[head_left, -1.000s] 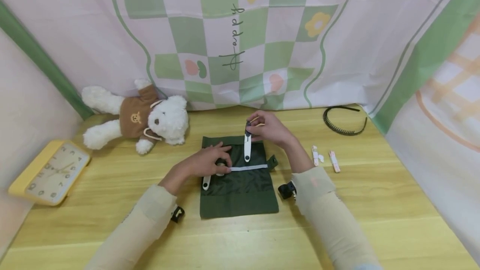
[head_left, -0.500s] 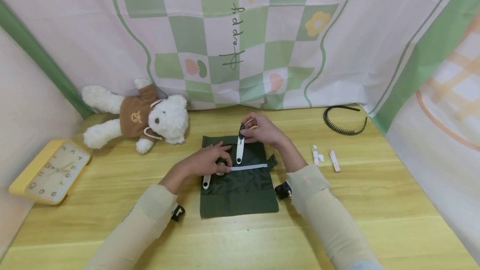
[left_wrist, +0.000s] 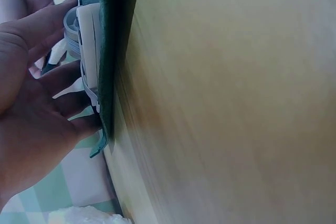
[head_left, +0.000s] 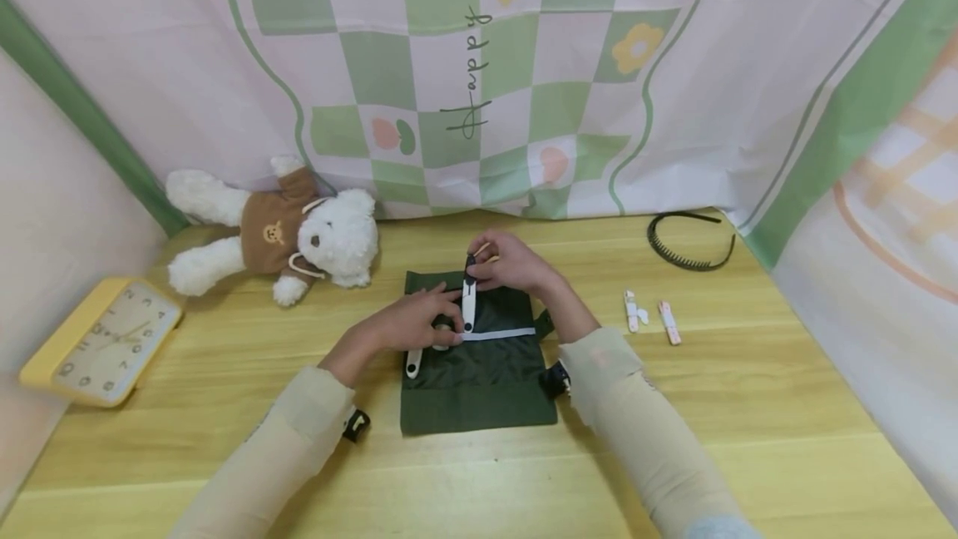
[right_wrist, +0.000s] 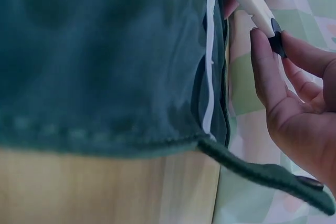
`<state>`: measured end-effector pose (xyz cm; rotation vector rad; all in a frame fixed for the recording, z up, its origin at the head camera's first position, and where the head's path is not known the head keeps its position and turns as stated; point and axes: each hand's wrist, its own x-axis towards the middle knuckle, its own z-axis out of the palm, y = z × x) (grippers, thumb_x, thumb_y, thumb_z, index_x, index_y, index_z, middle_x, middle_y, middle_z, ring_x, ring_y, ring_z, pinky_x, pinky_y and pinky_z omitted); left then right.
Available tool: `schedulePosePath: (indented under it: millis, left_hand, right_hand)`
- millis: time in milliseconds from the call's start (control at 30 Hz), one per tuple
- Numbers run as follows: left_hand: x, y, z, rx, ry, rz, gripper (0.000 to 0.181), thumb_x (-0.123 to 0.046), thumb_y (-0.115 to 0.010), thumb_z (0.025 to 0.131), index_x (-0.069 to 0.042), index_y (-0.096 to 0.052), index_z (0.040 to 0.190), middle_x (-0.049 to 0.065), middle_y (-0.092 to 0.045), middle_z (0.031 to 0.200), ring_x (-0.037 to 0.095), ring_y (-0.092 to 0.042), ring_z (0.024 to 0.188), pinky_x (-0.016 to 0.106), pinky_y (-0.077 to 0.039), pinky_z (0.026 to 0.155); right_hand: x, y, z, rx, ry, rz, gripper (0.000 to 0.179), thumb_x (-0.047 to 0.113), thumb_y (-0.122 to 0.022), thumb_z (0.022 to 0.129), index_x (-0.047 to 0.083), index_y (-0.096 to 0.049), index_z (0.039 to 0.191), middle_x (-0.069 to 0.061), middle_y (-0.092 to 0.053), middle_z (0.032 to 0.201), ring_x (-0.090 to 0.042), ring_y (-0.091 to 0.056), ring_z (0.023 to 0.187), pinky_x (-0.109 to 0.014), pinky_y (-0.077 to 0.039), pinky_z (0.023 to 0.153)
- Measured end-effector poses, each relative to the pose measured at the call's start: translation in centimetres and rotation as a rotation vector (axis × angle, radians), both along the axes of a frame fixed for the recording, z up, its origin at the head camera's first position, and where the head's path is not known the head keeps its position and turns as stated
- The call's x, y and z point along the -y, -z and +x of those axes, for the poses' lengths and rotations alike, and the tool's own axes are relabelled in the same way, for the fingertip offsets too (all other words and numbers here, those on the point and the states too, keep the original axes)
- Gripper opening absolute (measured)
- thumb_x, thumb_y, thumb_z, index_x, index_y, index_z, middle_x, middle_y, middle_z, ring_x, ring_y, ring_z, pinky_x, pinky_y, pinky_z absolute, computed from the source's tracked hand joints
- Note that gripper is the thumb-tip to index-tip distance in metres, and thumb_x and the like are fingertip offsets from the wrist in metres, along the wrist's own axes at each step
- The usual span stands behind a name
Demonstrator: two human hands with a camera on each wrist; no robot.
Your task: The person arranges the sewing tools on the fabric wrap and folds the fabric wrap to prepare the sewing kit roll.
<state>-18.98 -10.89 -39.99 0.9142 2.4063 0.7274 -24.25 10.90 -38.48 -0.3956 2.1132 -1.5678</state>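
A dark green fabric pouch [head_left: 479,408] lies flat, a white elastic band [head_left: 497,333] running across it. My right hand [head_left: 512,263] pinches the black end of a slim white tool [head_left: 469,306] between thumb and fingertips. The tool stands upright over the pouch, its lower end with a black dot right at the band. My left hand [head_left: 407,319] rests on the pouch's left part with fingers spread, a fingertip at the band. Under it sits a small round grey item [left_wrist: 72,32], partly hidden. Beside that, a similar white piece [head_left: 414,363] lies at the pouch's left edge, mostly covered.
A plush bear [head_left: 277,231] in a brown top lies at the back left, a yellow clock [head_left: 105,341] in front of it. A black headband [head_left: 684,252] and small white-and-pink items [head_left: 669,323] lie on the right. A patterned curtain [head_left: 449,81] hangs behind the table.
My right hand has moved left and slightly down with the white tool, bringing it from the pouch's right half close beside my left hand. The left hand has stayed in place.
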Motion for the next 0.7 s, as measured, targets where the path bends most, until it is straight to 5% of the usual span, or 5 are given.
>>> schedulePosePath:
  millis: [700]
  left_hand:
    - [-0.06,-0.34,0.05,0.004,0.008,0.003,0.006,-0.027,-0.068,0.1,-0.022,-0.072,0.098,0.019,-0.037,0.159,0.045,-0.011,0.151,0.064,-0.012,0.118]
  right_hand:
    - [0.66,0.11,0.19,0.044,-0.114,0.151,0.027,-0.002,-0.06,0.1,-0.007,-0.052,0.125,-0.011,-0.055,0.088,-0.026,-0.064,0.08,-0.041,-0.059,0.08]
